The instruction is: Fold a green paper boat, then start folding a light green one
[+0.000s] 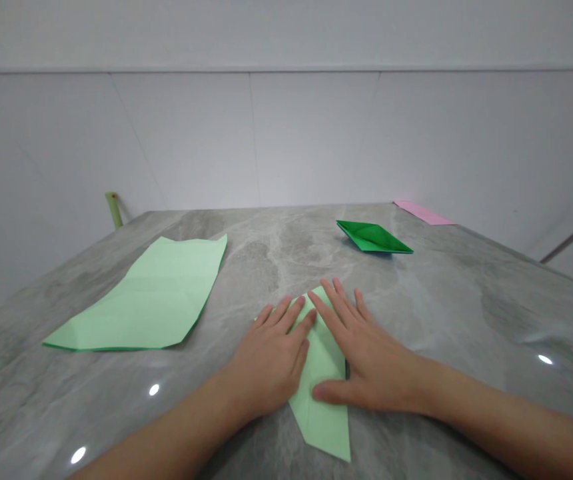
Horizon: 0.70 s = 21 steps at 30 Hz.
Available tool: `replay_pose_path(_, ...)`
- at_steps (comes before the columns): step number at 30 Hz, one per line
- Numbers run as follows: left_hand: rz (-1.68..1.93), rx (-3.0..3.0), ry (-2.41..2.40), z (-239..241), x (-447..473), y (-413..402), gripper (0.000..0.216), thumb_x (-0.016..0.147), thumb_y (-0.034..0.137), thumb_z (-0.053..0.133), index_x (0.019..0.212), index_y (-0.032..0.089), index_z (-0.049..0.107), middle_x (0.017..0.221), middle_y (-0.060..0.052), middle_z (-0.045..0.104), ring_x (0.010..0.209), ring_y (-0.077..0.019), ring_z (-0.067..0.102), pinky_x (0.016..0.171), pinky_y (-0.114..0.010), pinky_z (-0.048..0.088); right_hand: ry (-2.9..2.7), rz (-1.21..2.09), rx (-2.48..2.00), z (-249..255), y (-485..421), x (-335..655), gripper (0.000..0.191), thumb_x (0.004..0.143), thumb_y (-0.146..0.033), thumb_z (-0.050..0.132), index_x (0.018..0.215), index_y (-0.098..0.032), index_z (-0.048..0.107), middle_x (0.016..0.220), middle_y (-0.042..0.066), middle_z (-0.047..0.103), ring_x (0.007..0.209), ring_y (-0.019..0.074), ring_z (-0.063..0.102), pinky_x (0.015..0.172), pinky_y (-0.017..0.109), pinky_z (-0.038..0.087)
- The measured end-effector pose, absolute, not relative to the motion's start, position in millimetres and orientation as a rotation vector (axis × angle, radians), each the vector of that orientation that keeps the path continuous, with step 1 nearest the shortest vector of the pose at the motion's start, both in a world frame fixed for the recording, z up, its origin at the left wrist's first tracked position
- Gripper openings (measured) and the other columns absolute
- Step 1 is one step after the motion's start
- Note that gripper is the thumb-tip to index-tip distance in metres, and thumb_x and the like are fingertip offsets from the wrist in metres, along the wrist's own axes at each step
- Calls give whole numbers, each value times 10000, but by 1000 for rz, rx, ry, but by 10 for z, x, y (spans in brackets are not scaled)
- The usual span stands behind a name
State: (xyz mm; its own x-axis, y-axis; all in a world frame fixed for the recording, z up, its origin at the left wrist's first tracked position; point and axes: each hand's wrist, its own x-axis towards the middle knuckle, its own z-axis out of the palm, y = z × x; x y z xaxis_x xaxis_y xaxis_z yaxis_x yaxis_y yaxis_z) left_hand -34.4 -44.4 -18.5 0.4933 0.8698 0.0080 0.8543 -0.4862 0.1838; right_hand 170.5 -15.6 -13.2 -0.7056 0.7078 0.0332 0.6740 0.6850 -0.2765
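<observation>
A folded sheet of light green paper [324,420] lies on the table close in front of me, its narrow lower end pointing toward me. My left hand [274,357] rests flat over its left side, fingers stretched out toward the far edge. On the right side, my right hand [361,350] presses with spread fingers, the thumb lying across the paper's middle. A crease runs down the sheet between the hands. Both hands cover part of the paper, so its full outline is hidden.
A larger light green sheet [151,293] with curled edges lies to the left. A dark green folded paper boat [374,238] sits at the far right, with a pink paper [424,213] behind it at the edge. The grey marbled table [266,247] ends near a white wall.
</observation>
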Motion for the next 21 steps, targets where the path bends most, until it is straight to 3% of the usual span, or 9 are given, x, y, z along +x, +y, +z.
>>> replay_pose_path(7, 181, 2607, 1484, -184, -336, -443, 482, 1038, 328, 268, 1499, 210, 348, 1601, -86, 245, 1476, -300, 197, 1170, -540, 239, -2804, 459, -1000, -98, -346, 1721, 1292, 661, -696, 693, 1552, -195, -97, 1616, 162, -123, 1458, 411, -137, 1149, 660, 3)
replay_pose_path(13, 36, 2625, 1403, -151, -365, -468, 570, 1039, 411, 222, 1551, 161, 193, 1625, -96, 115, 1489, -327, 56, 1185, -556, 160, -2716, 512, -1301, -106, -166, 1689, 1233, 686, -764, 614, 1564, -111, 45, 1617, 222, -12, 1458, 398, -145, 1145, 661, 6)
replay_pose_path(16, -39, 2621, 1341, -107, -374, -504, 607, 1039, 438, 177, 1543, 100, 199, 1621, -127, 59, 1483, -344, -2, 1188, -562, 123, -2599, 451, -1410, -109, -39, 1732, 1229, 688, -757, 617, 1562, -103, 52, 1612, 247, 9, 1463, 402, -121, 1138, 672, 37)
replay_pose_path(21, -79, 2675, 1131, -2, -369, -553, 590, 1032, 391, 254, 1534, 84, 210, 1612, -154, 79, 1493, -279, 8, 1205, -524, 89, -2550, 368, -1319, -116, -22, 1785, 1139, 731, -598, 671, 1564, -159, 31, 1621, 209, 75, 1477, 368, -104, 1144, 662, 53)
